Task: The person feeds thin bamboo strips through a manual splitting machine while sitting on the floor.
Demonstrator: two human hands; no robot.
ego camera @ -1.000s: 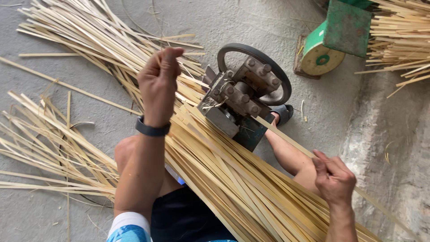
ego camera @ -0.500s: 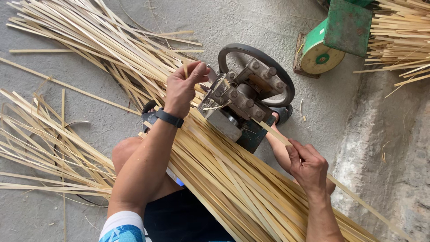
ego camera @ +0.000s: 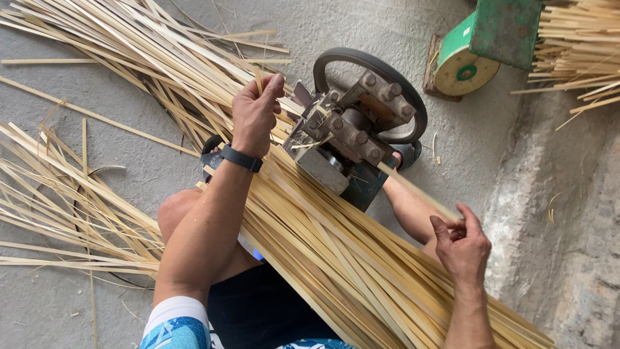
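- Nearest the viewer, a bundle of bamboo strips (ego camera: 336, 258) is lying across the person's lap, running from the lower right up towards the splitting machine (ego camera: 352, 139).
- The right hand (ego camera: 464, 249), on the near right of the machine, is pinching a single bamboo strip (ego camera: 413, 187); its grip is closed on that strip between thumb and fingers, and the strip is leading straight into the machine's right side.
- The left hand (ego camera: 257, 113), wearing a dark wristband (ego camera: 240, 158), is sitting just left of the machine; its grip is closed on thin strip ends (ego camera: 259, 81) coming out on that side.
- The machine, a bolted metal block with a dark ring wheel (ego camera: 371, 71), is standing on the concrete floor (ego camera: 361, 26) between the two hands.
- Left of the machine, loose strips (ego camera: 84, 194) are spreading over the floor.
- Beyond the machine, to its far right, a green device (ego camera: 481, 45) is resting beside a further stack of strips (ego camera: 578, 45).
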